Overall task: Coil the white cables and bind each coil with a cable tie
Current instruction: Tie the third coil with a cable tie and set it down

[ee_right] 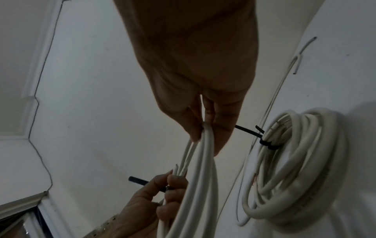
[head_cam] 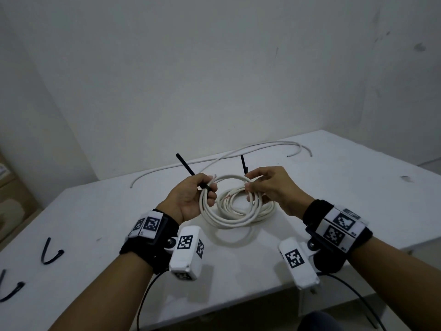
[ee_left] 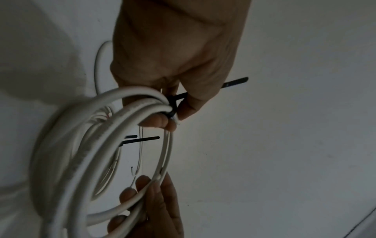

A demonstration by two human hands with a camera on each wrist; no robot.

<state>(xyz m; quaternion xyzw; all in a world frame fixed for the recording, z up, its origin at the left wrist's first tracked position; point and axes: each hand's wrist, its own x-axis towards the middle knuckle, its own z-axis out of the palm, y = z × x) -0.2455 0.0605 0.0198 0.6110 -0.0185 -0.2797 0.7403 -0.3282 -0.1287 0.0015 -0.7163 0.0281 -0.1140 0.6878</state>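
I hold a white cable coil [head_cam: 214, 217] between both hands above the white table [head_cam: 358, 187]. A black cable tie [head_cam: 207, 187] wraps its left side, with the tail sticking up and away. My left hand [head_cam: 207, 191] pinches the coil right at the tie's head [ee_left: 173, 111]. Across the loop, my right hand [head_cam: 249, 192] pinches the strands [ee_right: 203, 161] between thumb and fingers. Under my hands a second coil [head_cam: 267, 210] lies on the table, bound by its own black tie [ee_right: 268, 143].
Loose white cables [head_cam: 238, 151] run along the far side of the table. Two spare black ties [head_cam: 51, 252] lie bent on the table's near left. A white wall stands behind the table. The table edge is close in front of me.
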